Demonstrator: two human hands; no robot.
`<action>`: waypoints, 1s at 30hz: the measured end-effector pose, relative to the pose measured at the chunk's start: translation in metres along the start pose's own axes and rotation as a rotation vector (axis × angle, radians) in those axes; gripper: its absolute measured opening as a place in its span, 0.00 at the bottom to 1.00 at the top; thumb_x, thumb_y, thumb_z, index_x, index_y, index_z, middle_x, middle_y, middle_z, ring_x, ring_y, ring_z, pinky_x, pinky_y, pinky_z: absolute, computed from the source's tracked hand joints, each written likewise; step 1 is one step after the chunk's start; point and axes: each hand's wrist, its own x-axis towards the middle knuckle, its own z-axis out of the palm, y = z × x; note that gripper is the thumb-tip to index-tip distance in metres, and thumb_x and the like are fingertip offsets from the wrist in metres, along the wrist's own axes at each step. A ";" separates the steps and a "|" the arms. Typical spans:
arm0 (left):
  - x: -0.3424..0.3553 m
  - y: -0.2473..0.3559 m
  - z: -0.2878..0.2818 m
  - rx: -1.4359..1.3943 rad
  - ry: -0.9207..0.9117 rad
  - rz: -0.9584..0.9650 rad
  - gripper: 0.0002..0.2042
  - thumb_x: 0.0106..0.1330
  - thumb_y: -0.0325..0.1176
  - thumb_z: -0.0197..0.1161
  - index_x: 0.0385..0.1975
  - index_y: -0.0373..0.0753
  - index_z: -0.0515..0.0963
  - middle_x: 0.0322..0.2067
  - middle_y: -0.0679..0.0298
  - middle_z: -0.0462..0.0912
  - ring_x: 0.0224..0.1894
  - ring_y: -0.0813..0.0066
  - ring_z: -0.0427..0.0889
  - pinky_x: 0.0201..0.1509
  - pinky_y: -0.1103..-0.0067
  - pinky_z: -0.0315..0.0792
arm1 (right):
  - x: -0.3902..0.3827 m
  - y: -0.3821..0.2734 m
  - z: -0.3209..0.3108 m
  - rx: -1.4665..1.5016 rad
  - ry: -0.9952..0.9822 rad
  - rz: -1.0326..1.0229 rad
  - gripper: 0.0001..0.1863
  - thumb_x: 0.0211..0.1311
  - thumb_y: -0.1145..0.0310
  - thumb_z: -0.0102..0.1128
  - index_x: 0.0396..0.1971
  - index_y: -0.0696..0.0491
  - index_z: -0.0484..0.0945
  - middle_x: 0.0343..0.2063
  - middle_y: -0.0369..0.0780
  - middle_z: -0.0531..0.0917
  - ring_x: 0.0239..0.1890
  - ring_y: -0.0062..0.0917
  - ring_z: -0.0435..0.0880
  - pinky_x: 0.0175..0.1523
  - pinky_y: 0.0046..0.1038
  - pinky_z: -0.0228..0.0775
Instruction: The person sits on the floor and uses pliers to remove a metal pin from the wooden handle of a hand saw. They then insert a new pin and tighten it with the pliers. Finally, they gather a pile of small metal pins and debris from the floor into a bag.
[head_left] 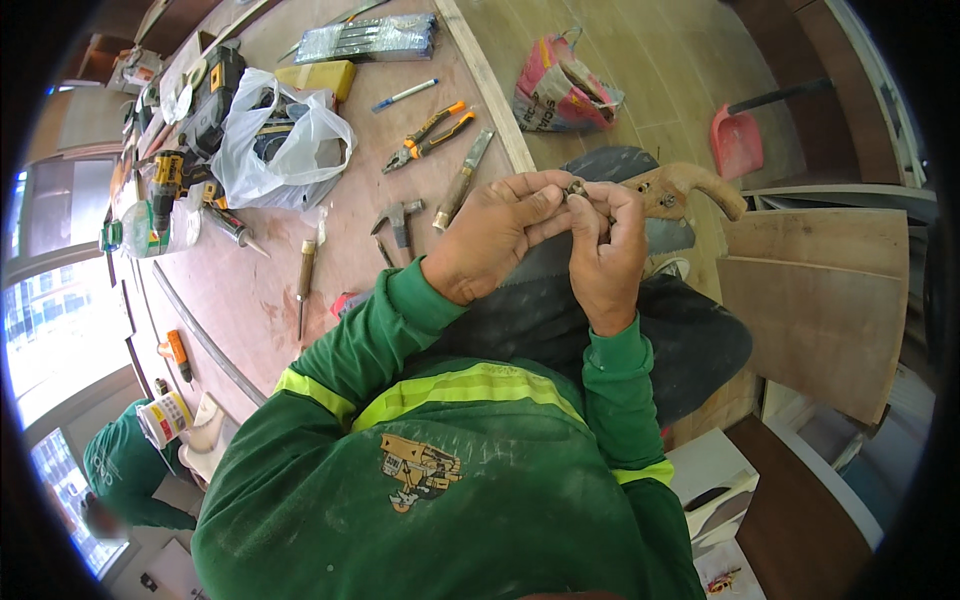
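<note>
My left hand (505, 230) and my right hand (607, 240) meet above my lap, their fingers closed on a small metal piece (575, 190), too small to name exactly. A handsaw with a wooden handle (700, 190) lies across my legs beneath my hands, its blade (660, 237) partly hidden by them. Left of my hands on the plywood worktop (345, 185) lie a chisel (465, 180), orange-handled pliers (430, 135), a claw hammer (398, 222) and another wooden-handled tool (305, 275).
The worktop also holds a plastic bag (280, 140), a drill (165, 185) and a pen (405, 93). On the floor are a pink sack (565, 90) and red dustpan (737, 140). Boards (810, 320) stand right of me. A person in green (130, 465) is at lower left.
</note>
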 end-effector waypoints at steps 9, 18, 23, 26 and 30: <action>0.007 -0.016 0.008 0.212 -0.005 0.184 0.13 0.81 0.26 0.62 0.60 0.27 0.80 0.57 0.57 0.85 0.56 0.70 0.87 0.68 0.72 0.82 | -0.008 -0.005 -0.006 0.501 0.149 0.371 0.10 0.80 0.71 0.65 0.53 0.58 0.78 0.37 0.33 0.83 0.32 0.09 0.76 0.36 0.17 0.70; -0.009 -0.010 0.045 0.502 0.007 0.501 0.16 0.79 0.24 0.64 0.63 0.29 0.78 0.53 0.57 0.87 0.58 0.73 0.87 0.62 0.76 0.80 | -0.006 -0.026 -0.015 1.369 0.067 0.598 0.13 0.84 0.61 0.60 0.53 0.56 0.78 0.29 0.27 0.70 0.23 0.09 0.61 0.27 0.17 0.56; -0.020 -0.002 0.048 0.660 0.017 0.578 0.17 0.78 0.21 0.65 0.64 0.30 0.78 0.53 0.58 0.87 0.54 0.73 0.88 0.61 0.76 0.81 | -0.009 -0.024 -0.021 1.603 -0.062 0.669 0.15 0.84 0.58 0.60 0.52 0.55 0.78 0.26 0.26 0.64 0.22 0.11 0.58 0.27 0.18 0.55; -0.023 0.001 0.048 0.792 -0.019 0.650 0.15 0.77 0.21 0.66 0.60 0.31 0.81 0.50 0.59 0.88 0.53 0.74 0.88 0.58 0.76 0.81 | -0.011 -0.021 -0.021 1.646 -0.053 0.682 0.15 0.84 0.57 0.60 0.53 0.54 0.77 0.26 0.26 0.63 0.22 0.10 0.57 0.26 0.17 0.54; -0.026 0.005 0.051 0.970 -0.015 0.699 0.12 0.76 0.22 0.67 0.57 0.31 0.84 0.47 0.60 0.90 0.51 0.75 0.88 0.57 0.76 0.81 | -0.011 -0.016 -0.023 1.676 -0.086 0.616 0.13 0.84 0.58 0.61 0.52 0.52 0.77 0.26 0.26 0.63 0.22 0.10 0.57 0.26 0.17 0.53</action>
